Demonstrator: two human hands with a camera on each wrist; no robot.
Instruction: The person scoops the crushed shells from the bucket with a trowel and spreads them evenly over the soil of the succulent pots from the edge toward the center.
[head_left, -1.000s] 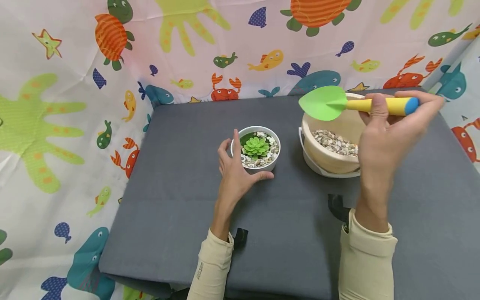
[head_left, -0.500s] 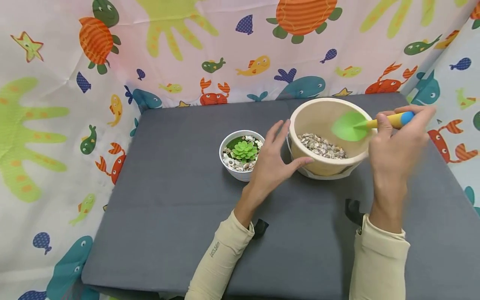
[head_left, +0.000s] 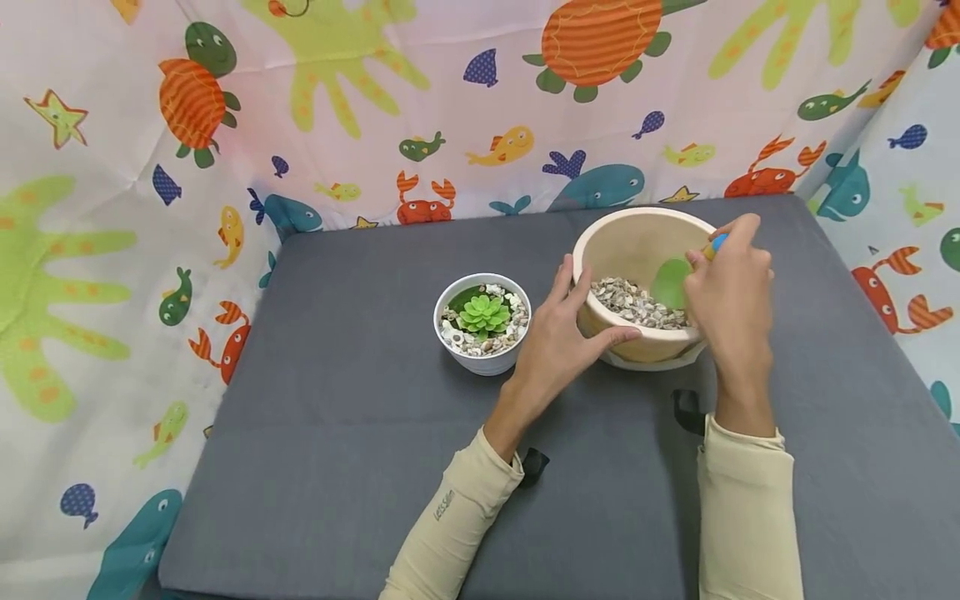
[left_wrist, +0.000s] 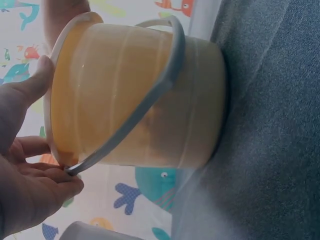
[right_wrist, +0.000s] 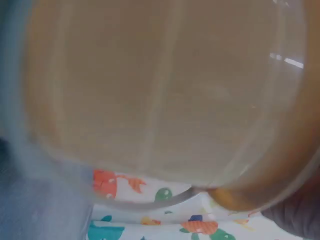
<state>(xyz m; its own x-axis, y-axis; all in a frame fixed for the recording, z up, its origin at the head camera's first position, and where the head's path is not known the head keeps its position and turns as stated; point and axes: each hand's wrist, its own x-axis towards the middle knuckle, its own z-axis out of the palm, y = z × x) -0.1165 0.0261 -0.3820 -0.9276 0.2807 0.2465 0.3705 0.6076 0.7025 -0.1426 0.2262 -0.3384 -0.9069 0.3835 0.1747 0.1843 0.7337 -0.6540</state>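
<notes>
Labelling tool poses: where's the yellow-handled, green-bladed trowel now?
Head view, right of centre: the right hand grips the green-bladed trowel, which reaches into the round cream bucket, at the right end of the grey-brown gravel.

A cream bucket [head_left: 633, 242] is stood upright, its outer wall held at the left-hand side of the rim by the left hand [head_left: 557, 335]; its pale carrying handle [left_wrist: 162, 85] is draped slantwise down the wall. Its bottom is covered by mixed pale and grey gravel [head_left: 636, 303]. Inside the bucket, toward its right, the green blade of a toy trowel [head_left: 670, 283] is held by the right hand [head_left: 731, 292]; its yellow, blue-ended grip is mostly hidden by the fingers. Whether the blade's tip is buried cannot be told.
</notes>
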